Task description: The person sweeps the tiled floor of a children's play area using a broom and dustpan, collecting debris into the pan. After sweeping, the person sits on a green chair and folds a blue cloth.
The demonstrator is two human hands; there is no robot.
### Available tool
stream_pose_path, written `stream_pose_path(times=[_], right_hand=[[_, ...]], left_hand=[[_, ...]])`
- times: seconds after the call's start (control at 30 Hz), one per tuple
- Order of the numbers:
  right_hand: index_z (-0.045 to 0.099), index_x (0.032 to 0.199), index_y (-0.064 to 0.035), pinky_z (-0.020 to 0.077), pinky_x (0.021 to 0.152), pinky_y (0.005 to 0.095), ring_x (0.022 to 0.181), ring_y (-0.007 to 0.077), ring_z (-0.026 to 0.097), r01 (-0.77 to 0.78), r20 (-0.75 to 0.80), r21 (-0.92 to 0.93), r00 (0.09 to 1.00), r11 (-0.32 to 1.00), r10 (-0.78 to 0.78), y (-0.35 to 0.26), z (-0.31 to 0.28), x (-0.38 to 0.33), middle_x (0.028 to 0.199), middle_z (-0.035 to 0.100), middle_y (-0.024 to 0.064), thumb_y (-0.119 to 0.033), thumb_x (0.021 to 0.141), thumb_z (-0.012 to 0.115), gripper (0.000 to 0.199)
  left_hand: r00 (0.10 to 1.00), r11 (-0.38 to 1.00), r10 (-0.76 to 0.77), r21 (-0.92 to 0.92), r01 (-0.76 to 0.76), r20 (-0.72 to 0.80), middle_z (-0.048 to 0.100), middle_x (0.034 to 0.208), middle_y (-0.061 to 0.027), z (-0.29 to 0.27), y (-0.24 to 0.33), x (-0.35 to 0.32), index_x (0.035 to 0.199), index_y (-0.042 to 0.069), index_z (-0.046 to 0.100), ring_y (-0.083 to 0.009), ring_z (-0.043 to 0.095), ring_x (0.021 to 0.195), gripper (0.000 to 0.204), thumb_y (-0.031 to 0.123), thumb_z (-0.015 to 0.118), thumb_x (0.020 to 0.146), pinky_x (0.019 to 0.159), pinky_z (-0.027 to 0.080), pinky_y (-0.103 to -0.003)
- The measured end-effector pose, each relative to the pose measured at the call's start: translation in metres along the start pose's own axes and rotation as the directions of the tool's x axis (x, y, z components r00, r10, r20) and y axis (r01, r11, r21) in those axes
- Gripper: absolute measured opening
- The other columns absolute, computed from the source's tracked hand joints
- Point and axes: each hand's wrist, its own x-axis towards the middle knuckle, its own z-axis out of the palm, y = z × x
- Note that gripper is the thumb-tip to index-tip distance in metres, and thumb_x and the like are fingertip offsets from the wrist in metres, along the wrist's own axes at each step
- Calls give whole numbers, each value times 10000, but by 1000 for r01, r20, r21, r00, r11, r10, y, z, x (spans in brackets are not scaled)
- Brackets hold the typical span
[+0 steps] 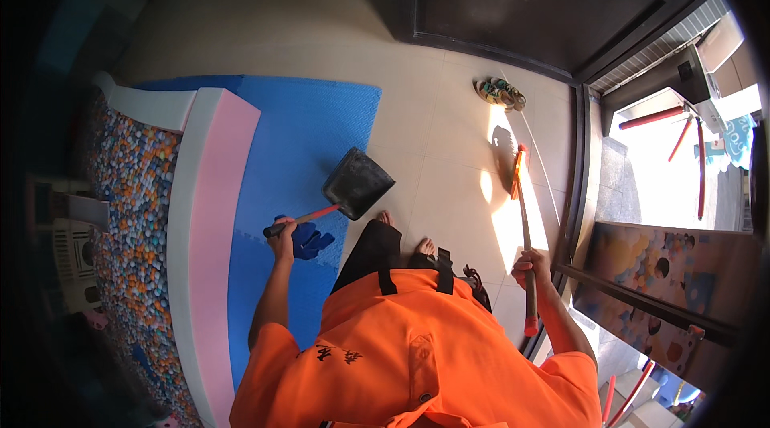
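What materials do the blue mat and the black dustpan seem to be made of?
Blue mat: probably soft foam, matte; a jigsaw-shaped seam between tiles shows. Dustpan, held in the left hand: likely moulded plastic, dull black with a slight sheen; its red handle could be plastic or coated metal.

Tile floor (417,107) w/ blue mat (313,123), sandals (499,93)

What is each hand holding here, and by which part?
Left hand grips the black dustpan by its handle's end. Right hand grips the broom low on its stick.
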Motion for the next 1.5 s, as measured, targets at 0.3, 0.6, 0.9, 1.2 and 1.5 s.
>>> stream_pose_path(times=[0.3, 0.6, 0.9, 1.2, 1.5], right_hand=[[388, 870, -117, 262, 318, 241, 375, 79, 324, -34, 170, -243, 982, 969, 77, -49, 225, 133, 526, 304, -25, 41, 804, 407, 172], [305, 1376, -156, 339, 346, 274, 380, 124, 384, 80, 231, -712, 965, 698, 125, -138, 376, 267, 544, 418, 34, -43, 877, 436, 528], [503, 989, -65, 498, 661, 488, 817, 396, 624, -80, -36, -855, 995, -512, -95, -178, 288, 355, 864, 627, 218, -299, 879, 513, 258], [403, 1116, -61, 448, 847, 528, 1037, 432, 545, 72, 131, -757, 990, -649, -44, -239, 539, 551, 1074, 577, 238, -335, 886, 480, 366], [565, 853, -64, 545, 651, 468, 809, 346, 656, 231, 377, -700, 923, -676, -75, -223, 831, 747, 924, 635, 180, -310, 843, 517, 251]], left_hand=[[984, 999, 20, -37, -27, -178, 640, 814, -71, 81, 11, 119, 773, 37, 658, -214, 595, 775, 86, 44, 675, 688, 743, 474, -374], [973, 998, 50, 42, -41, -227, 639, 749, -61, 94, 65, 259, 744, 38, 665, -191, 599, 728, 84, 85, 670, 675, 699, 472, -325], [957, 994, -3, -107, -30, -290, 625, 743, -40, 116, 97, 367, 738, 27, 643, -158, 583, 713, 57, 36, 642, 682, 700, 468, -307], [876, 999, -9, 39, 32, -483, 629, 718, -38, 167, 208, 495, 715, 54, 644, -150, 582, 686, 76, 77, 654, 643, 701, 479, -313], [870, 996, -57, -81, 20, -490, 596, 731, -34, 183, 230, 605, 715, 32, 618, -150, 558, 739, 57, 16, 616, 660, 754, 451, -295]])
